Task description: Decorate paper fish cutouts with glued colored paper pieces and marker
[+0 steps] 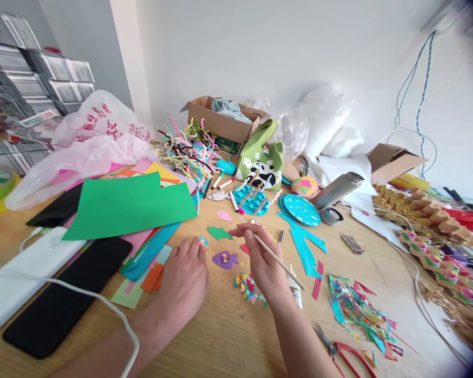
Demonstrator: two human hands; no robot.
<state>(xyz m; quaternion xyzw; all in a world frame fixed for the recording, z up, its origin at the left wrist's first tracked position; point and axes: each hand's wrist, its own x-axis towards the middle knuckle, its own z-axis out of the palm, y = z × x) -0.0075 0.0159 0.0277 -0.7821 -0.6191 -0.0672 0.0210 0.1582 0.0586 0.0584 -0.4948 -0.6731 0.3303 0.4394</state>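
My right hand (260,257) is closed round a thin wooden stick (279,261) that runs from my fingers down to the right. My left hand (183,281) rests on the wooden table (228,331), its fingertips pinching a small coloured paper piece (203,242). Between the hands lie a purple paper fish (225,259), a green paper fish (219,233) and, further back, a pink paper fish (224,216). A heap of small coloured paper dots (247,287) sits just under my right wrist.
A green paper sheet (130,205) tops a stack of coloured paper at left, beside a black phone (69,296) and a white power bank (31,273) with cable. Teal paper cutouts (301,220), markers, pipe cleaners (189,149), a panda bag (262,165), red-handled scissors (349,354) and paper scraps (357,312) crowd the far and right side.
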